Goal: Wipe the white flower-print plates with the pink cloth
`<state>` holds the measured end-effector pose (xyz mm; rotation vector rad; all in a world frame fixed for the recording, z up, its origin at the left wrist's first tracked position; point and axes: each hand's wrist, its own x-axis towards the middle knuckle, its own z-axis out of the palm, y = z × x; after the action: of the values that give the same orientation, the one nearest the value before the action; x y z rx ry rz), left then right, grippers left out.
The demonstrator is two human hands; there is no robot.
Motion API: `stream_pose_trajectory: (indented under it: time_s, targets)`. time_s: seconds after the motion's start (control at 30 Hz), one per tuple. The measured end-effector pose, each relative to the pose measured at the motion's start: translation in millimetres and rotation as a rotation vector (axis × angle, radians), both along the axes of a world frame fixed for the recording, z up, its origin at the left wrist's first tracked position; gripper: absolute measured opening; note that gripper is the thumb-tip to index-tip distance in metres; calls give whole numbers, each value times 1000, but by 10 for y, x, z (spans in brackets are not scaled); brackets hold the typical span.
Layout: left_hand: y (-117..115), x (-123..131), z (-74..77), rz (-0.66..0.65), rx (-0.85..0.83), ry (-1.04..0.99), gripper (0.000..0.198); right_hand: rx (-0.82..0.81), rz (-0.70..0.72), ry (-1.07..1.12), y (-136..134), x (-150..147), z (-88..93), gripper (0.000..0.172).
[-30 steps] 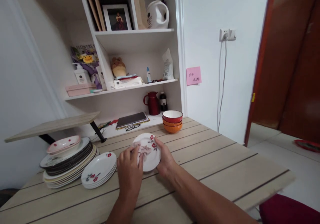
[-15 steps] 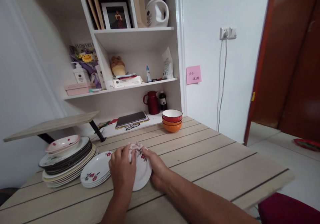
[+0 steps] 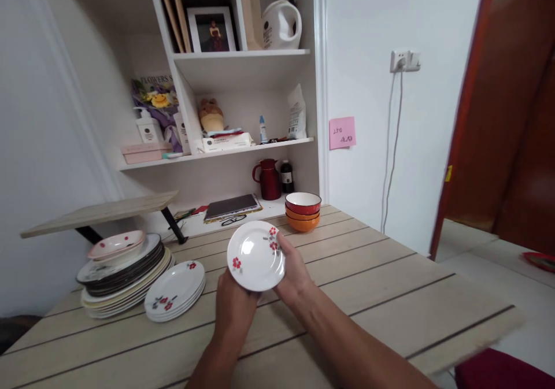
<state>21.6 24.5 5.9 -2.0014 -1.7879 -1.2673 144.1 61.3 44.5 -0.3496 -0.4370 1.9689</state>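
Observation:
A small white plate (image 3: 255,259) with red flowers is held up, tilted, its face toward me. My right hand (image 3: 295,270) grips its right edge, with the thumb on the rim. My left hand (image 3: 236,302) is behind the lower left of the plate, and its fingers are mostly hidden there. A pale bit of cloth (image 3: 266,298) shows just under the plate's lower edge beside that hand. To the left lies a short stack of matching flowered plates (image 3: 176,288).
A taller stack of plates (image 3: 125,285) topped by a pink-rimmed bowl (image 3: 116,244) stands at the left, near a raised wooden shelf (image 3: 99,212). Stacked red and orange bowls (image 3: 302,212) sit at the back. Behind are a dark red jug (image 3: 269,180), glasses (image 3: 233,220) and a laptop-like slab (image 3: 231,206).
The plate has been raised and tipped so its face shows fully. My left hand, with the cloth, has moved from the plate's front to behind it. The view has shifted slightly.

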Motion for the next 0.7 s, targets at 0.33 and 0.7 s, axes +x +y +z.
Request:
stream_pose_trajectory:
  time_s: [0.33, 0.7]
  targets:
    - [58, -554, 59, 449, 159, -457, 31, -58, -60, 18, -18, 32, 35, 38]
    - [-86, -69, 123, -70, 360, 206, 29, 22, -1, -35, -50, -134, -107, 27]
